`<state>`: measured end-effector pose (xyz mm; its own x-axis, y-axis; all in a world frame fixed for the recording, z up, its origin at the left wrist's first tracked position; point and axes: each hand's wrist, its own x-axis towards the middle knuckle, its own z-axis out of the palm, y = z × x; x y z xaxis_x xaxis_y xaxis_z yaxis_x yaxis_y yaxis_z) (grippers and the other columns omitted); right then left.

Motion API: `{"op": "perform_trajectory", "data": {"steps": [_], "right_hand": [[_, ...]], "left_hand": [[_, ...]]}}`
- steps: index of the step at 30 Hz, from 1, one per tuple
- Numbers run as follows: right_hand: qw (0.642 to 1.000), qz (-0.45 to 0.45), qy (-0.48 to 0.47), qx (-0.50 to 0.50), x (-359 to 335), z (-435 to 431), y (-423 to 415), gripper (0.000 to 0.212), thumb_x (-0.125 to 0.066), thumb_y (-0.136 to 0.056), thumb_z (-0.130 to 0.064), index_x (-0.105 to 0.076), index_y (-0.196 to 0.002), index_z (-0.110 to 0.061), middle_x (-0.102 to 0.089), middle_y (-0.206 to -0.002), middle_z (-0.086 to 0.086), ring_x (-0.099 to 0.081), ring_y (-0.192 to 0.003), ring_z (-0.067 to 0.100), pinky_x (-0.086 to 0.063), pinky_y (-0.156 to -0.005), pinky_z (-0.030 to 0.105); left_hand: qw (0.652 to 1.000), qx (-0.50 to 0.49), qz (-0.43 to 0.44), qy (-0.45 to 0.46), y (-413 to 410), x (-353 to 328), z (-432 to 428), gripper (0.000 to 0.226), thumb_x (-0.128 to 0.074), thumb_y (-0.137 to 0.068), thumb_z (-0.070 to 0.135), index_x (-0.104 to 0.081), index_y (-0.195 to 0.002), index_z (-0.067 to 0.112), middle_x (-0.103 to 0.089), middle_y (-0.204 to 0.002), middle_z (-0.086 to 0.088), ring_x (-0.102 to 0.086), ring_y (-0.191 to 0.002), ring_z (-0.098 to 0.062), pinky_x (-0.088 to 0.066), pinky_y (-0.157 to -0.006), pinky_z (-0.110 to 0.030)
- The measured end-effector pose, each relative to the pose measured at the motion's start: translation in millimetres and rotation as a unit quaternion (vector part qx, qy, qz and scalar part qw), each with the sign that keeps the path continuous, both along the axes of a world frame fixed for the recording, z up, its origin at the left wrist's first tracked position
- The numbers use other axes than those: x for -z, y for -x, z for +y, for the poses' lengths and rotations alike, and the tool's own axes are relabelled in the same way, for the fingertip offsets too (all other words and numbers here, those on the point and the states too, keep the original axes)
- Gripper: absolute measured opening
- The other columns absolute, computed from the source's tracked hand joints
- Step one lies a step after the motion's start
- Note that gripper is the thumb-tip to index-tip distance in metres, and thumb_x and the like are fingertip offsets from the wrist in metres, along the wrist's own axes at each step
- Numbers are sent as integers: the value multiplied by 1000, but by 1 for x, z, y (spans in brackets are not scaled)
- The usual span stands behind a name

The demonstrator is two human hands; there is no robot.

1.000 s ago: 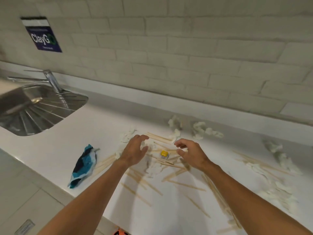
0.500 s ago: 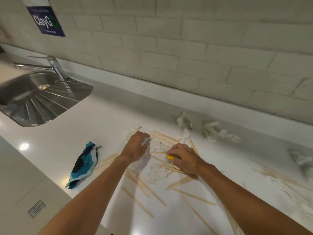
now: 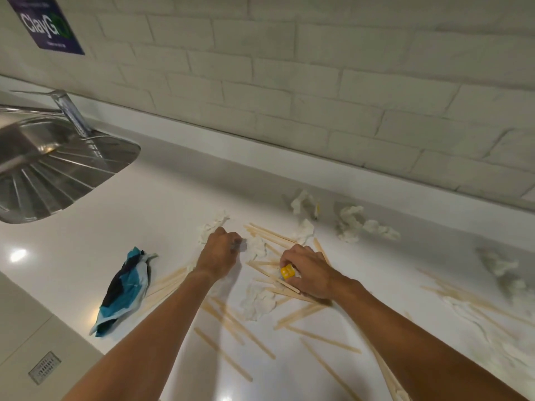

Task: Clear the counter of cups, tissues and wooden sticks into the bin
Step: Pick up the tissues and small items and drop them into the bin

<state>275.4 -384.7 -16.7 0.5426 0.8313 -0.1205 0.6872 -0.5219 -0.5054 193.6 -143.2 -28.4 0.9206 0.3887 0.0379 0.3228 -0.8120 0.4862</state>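
Plainly both are down on the desk, the left hand closed on a soft, near-weightless tissue wad, the right hand pinching a small yellow piece among light, stiff wooden sticks lying between them, best gathered lengthwise in bundles.

The sink lies in the desk's far left. A wrapper lies left of the wooden sticks and tissues mid-desk, where the left hand grips tissues and the right hand pinches a small block. More tissues lie behind, by the wall.
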Motion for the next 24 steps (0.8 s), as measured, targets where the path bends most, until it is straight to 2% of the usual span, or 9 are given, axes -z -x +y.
{"op": "perform_trajectory", "data": {"steps": [4,8,10,13,15,17,19,21,24], "right_hand": [[999,23,-23,30,-9,-8,6,10,-55,-87,-19,-54,-94,-26,-54,-102,-5,-48,-98,17,-39,-92,38],[995,50,-58,61,-20,-16,10,8,-57,-86,-17,-57,-88,-24,-56,-95,-7,-51,-88,13,-45,-80,30],[992,58,-84,72,-26,-21,11,7,-57,-88,-17,-57,-86,-24,-55,-91,-10,-49,-84,5,-43,-74,24],[986,68,-118,99,-35,-28,11,8,-56,-88,-18,-56,-86,-25,-57,-86,-9,-50,-79,6,-42,-72,26],[981,73,-135,117,-39,-34,13,10,-56,-88,-16,-53,-89,-26,-56,-83,-8,-48,-74,9,-42,-68,26],[974,92,-153,139,-43,-40,15,12,-56,-90,-14,-51,-95,-24,-53,-82,-4,-46,-70,11,-43,-62,20],[967,114,-169,152,-45,-44,18,17,-58,-93,-16,-50,-107,-23,-52,-84,0,-48,-69,12,-46,-62,16],[964,113,-172,166,-45,-47,19,27,-59,-95,-19,-49,-119,-25,-50,-84,-1,-49,-67,10,-47,-62,15],[959,106,-182,190,-41,-51,19,38,-60,-94,-18,-49,-130,-28,-46,-84,-3,-47,-67,10,-47,-60,14]], "left_hand": [[1000,-4,18,-6,3,-3,-1,12,-57,-92,8,-68,-90,12,-53,-104,-8,-54,-96,-25,-45,-85,-28],[1000,7,15,-25,8,-9,-4,20,-54,-91,11,-55,-71,14,-60,-87,-7,-58,-82,-26,-51,-70,-38],[999,13,23,-24,10,-10,-5,23,-48,-92,15,-48,-69,16,-60,-82,-7,-57,-79,-28,-47,-65,-37],[999,9,40,-18,12,-16,-10,20,-53,-90,15,-52,-70,14,-62,-85,-8,-58,-82,-27,-46,-68,-34],[999,-17,41,11,14,-20,-13,17,-59,-84,12,-54,-68,14,-62,-79,-4,-58,-75,-24,-42,-57,-29],[998,-41,16,44,15,-25,-14,17,-58,-82,9,-54,-67,15,-60,-73,-1,-57,-70,-23,-38,-52,-26],[995,-63,-25,78,15,-32,-14,15,-55,-84,9,-52,-71,15,-62,-70,-3,-56,-67,-24,-42,-56,-30],[986,-82,-60,130,13,-41,-12,8,-55,-86,7,-53,-86,15,-65,-71,-12,-57,-66,-26,-48,-64,-35],[979,-65,-68,179,9,-54,-15,33,-50,-87,-1,-55,-113,19,-64,-75,-18,-60,-69,-29,-53,-71,-38]]}}
